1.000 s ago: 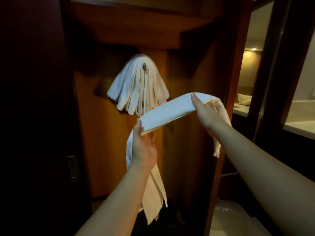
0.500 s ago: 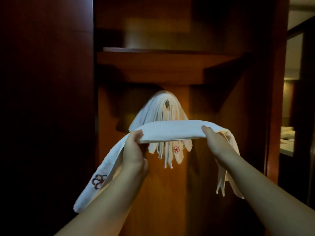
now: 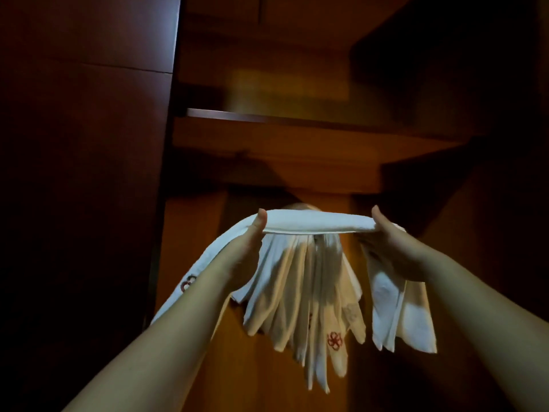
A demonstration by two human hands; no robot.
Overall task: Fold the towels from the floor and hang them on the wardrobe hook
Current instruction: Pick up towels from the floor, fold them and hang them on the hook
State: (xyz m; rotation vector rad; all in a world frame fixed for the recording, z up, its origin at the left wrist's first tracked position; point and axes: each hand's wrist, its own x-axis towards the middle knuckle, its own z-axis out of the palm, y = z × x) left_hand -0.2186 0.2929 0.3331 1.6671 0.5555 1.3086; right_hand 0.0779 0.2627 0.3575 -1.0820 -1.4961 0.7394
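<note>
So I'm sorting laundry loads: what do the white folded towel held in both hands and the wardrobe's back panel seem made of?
White folded towel: soft woven fabric, probably cotton; it sags and drapes limply. Wardrobe back panel: brown wood or veneer with a smooth, faintly glossy finish; grain is too dim to confirm.

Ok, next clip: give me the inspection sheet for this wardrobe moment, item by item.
Surface: wooden shelf above; no worktop seen.
Job's things: folded white towel stretched level between both hands, ends drooping; hung towels bunched behind it; hook hidden.
Clutter: nothing seen.
Grippers: left hand and right hand each grip the folded towel.
Cables: nothing seen.
Surroundings: dark wardrobe door at left, dim light.
</note>
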